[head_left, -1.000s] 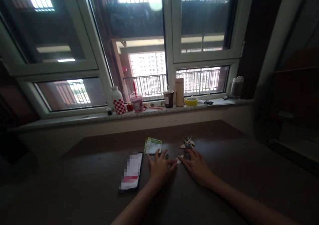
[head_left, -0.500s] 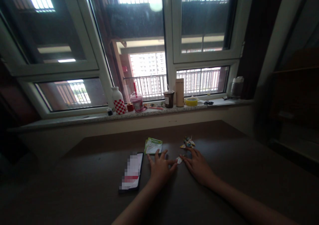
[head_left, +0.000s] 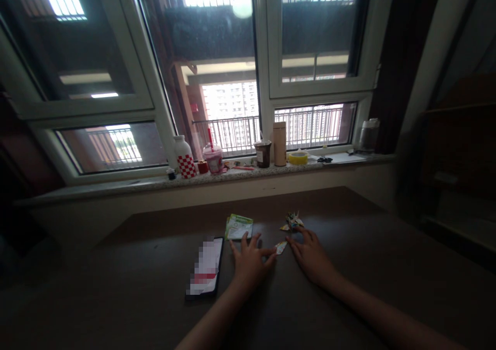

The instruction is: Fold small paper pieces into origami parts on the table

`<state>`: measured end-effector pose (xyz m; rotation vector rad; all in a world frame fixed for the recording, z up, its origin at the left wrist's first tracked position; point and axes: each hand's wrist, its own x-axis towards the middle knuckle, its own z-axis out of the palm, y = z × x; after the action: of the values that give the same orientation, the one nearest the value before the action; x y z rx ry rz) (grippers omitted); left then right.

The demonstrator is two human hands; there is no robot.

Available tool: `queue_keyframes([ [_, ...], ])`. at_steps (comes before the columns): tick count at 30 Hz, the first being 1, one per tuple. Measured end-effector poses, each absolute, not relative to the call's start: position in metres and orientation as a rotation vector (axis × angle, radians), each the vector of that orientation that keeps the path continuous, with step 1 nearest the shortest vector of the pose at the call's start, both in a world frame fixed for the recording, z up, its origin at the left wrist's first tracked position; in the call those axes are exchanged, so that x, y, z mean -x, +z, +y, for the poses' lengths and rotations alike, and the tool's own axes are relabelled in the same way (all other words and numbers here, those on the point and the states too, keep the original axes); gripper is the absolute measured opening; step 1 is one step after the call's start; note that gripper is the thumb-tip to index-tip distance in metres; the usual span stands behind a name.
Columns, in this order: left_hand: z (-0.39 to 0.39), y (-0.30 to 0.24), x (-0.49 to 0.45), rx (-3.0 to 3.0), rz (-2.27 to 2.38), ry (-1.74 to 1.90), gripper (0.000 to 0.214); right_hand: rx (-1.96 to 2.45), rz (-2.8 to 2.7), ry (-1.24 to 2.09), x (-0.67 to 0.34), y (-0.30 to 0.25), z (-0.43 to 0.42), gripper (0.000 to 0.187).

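Both my hands rest on a dark brown table point(head_left: 349, 298). My left hand point(head_left: 250, 261) lies flat with fingers spread, its thumb reaching toward a small pale folded paper piece point(head_left: 281, 247). My right hand point(head_left: 310, 254) lies flat just right of that piece, fingers stretched out and touching its edge. A small colourful folded paper figure point(head_left: 292, 221) sits just beyond my right fingertips. A green and white paper packet point(head_left: 238, 227) lies just beyond my left fingertips.
A phone point(head_left: 205, 267) lies face up left of my left hand. The stone window sill point(head_left: 116, 185) behind the table holds a checked bottle point(head_left: 184, 157), a pink cup point(head_left: 213, 159), a dark cup point(head_left: 262, 154), a tan flask point(head_left: 279, 143) and a tape roll point(head_left: 298, 157).
My right hand has slid a little to the right and away from my left hand. The small paper piece now shows more fully between the two hands.
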<state>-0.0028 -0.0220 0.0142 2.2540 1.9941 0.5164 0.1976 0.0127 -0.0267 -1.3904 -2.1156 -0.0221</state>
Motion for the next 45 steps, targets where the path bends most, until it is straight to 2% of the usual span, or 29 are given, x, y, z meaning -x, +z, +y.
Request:
queue_keyframes([
  [9,-0.02,0.011,-0.001,-2.185,1.981,0.546,0.023,1.391,-2.043,0.052,-0.202,-0.029,0.019,0.038],
  [16,-0.017,0.01,0.003,-2.18,1.897,0.573,0.019,1.126,-2.224,0.083,-0.198,-0.015,0.014,0.036],
  [21,-0.018,0.014,0.002,-2.146,1.883,0.56,0.021,1.067,-2.323,0.144,-0.194,-0.009,0.01,0.023],
  [31,-0.016,0.008,0.004,-2.167,1.875,0.61,0.017,0.987,-2.314,0.094,-0.193,-0.01,0.01,0.013],
  [45,-0.013,0.009,0.002,-2.141,1.909,0.544,0.019,0.926,-2.322,0.027,-0.19,-0.01,0.009,0.014],
])
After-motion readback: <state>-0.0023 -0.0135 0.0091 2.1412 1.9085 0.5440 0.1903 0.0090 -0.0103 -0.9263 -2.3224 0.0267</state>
